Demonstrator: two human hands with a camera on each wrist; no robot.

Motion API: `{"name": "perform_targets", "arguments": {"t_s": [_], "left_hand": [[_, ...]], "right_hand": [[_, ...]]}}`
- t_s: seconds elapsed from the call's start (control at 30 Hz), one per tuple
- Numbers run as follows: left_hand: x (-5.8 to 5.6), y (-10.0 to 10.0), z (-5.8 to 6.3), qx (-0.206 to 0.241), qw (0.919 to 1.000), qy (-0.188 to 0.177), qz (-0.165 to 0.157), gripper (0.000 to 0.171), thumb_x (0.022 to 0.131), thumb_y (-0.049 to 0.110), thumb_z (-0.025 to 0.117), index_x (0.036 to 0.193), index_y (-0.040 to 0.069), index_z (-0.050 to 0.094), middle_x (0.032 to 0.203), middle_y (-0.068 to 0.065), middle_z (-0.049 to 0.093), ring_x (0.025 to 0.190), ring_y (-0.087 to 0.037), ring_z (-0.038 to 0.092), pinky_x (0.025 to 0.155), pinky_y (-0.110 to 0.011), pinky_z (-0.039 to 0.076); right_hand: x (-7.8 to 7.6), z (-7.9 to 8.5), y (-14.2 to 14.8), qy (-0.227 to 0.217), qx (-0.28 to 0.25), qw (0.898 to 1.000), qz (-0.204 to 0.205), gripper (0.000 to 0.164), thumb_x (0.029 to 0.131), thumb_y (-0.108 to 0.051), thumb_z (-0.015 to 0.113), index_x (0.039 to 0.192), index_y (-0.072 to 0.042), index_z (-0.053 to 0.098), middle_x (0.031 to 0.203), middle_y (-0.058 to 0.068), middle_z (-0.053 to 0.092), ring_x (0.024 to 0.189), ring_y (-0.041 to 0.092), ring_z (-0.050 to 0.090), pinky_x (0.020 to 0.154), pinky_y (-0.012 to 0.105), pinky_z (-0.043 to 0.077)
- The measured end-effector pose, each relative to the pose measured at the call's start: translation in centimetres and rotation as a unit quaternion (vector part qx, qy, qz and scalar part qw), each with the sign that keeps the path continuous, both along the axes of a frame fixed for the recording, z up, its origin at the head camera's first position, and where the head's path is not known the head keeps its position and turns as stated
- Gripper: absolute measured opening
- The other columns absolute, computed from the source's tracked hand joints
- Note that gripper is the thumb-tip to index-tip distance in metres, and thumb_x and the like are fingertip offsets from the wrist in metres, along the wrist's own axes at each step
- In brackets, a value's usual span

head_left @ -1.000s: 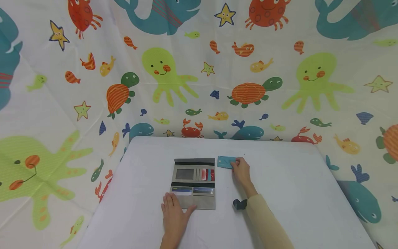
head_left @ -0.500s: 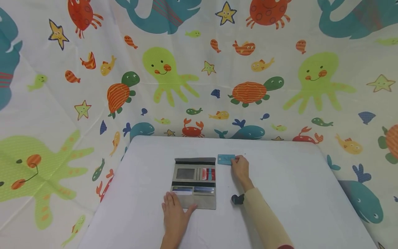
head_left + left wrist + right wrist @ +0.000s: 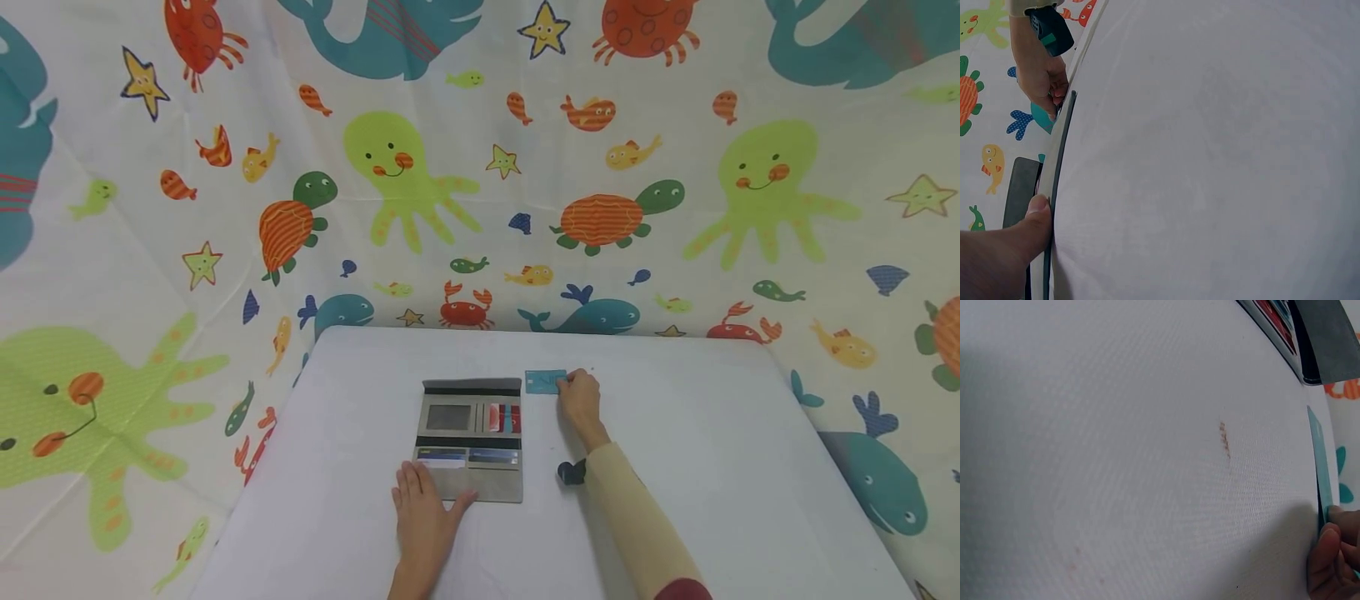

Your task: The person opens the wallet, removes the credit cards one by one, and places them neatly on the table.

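An open grey wallet lies flat on the white table, with several cards in its slots. My left hand rests on its near left corner, fingers straight; in the left wrist view the thumb lies along the wallet's edge. To the right of the wallet's far end, my right hand pinches a teal card by its right end. The right wrist view shows this card edge-on between thumb and fingers, just above or on the table; I cannot tell which.
A red card shows in the wallet's upper right slots, and blue cards in the lower ones. A black camera sits on the right wrist. Behind the table hangs a curtain printed with sea animals.
My right hand and the teal card have shifted slightly away from me, toward the table's far edge. The left hand stays on the wallet.
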State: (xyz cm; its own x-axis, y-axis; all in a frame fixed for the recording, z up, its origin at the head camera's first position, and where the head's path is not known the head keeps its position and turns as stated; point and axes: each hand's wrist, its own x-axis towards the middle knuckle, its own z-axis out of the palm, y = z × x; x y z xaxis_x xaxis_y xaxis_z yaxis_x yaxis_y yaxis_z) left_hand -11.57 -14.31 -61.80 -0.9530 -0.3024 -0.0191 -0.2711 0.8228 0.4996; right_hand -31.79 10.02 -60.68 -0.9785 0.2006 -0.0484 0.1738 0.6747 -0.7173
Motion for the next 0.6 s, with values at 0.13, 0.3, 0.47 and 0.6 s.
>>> {"name": "perform_targets", "arguments": {"t_s": [0.13,0.3,0.47,0.6], "left_hand": [[0.02,0.03,0.04,0.001,1.0000,-0.003,0.001,0.115,0.078,0.061,0.076,0.149,-0.017,0.029,0.158,-0.038,0.023,0.150,-0.052,0.020,0.120,-0.065,0.020],[0.01,0.04,0.08,0.007,1.0000,-0.005,0.002,0.115,0.078,0.060,0.077,0.149,-0.017,0.028,0.158,-0.038,0.022,0.150,-0.052,0.019,0.121,-0.065,0.019],[0.02,0.07,0.16,0.010,0.9999,-0.005,0.002,0.114,0.078,0.059,0.077,0.149,-0.016,0.028,0.158,-0.038,0.022,0.150,-0.052,0.019,0.121,-0.065,0.019],[0.03,0.09,0.22,0.007,1.0000,-0.005,0.001,0.114,0.079,0.059,0.077,0.149,-0.016,0.028,0.158,-0.038,0.022,0.150,-0.052,0.020,0.121,-0.065,0.020]], "right_hand": [[0.05,0.40,-0.07,-0.001,0.001,1.000,0.001,0.027,0.099,-0.013,0.059,0.112,0.011,0.059,0.106,0.025,0.062,0.099,0.035,0.059,0.086,0.044,0.051],[0.13,0.66,-0.12,0.002,0.004,1.000,0.005,0.027,0.098,-0.012,0.060,0.110,0.012,0.061,0.105,0.026,0.062,0.099,0.036,0.059,0.087,0.045,0.052],[0.13,0.52,-0.02,0.003,0.002,1.000,0.007,0.026,0.099,-0.012,0.060,0.110,0.012,0.061,0.105,0.026,0.062,0.100,0.037,0.060,0.088,0.046,0.052],[0.15,0.20,0.15,0.006,0.001,1.000,0.008,0.028,0.100,-0.016,0.057,0.110,0.010,0.060,0.105,0.026,0.063,0.100,0.037,0.061,0.087,0.046,0.052]]}}
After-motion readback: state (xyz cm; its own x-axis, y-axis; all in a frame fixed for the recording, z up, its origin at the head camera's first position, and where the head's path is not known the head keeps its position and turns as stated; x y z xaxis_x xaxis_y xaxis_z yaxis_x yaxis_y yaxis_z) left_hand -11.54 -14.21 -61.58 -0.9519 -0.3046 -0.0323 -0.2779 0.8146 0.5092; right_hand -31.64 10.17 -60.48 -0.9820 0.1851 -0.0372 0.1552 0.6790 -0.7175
